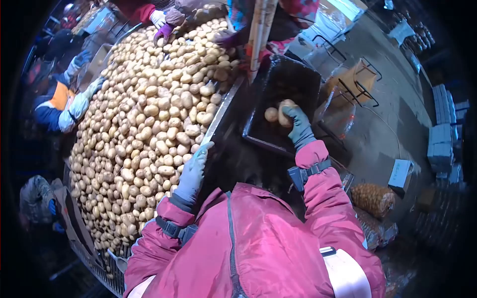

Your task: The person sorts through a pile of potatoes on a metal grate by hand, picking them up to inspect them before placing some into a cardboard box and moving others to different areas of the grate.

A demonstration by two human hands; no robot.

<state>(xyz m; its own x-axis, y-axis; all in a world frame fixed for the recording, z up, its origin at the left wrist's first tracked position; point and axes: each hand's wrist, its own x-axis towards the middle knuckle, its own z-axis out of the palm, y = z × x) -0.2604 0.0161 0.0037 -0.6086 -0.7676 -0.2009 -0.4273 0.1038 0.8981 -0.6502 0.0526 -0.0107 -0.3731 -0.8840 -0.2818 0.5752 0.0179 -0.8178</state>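
Note:
A large heap of potatoes (149,124) covers the sorting table. My left hand (193,171), in a grey glove, rests at the table's metal rim (222,111) beside the heap. Its fingers are stretched out and no potato shows in it. To the right, my gloved right hand (299,128) is closed around a potato (284,113) inside a dark crate (268,141). Another potato (271,114) lies in the crate just left of that hand. The crate's dark bottom is hard to make out.
Across the table, a co-worker's gloved hand (163,34) reaches into the heap. Another person's sleeve (77,110) is at the left side. A post (259,37) stands behind the crate. A filled net sack (372,198) and a white box (400,174) lie on the floor at right.

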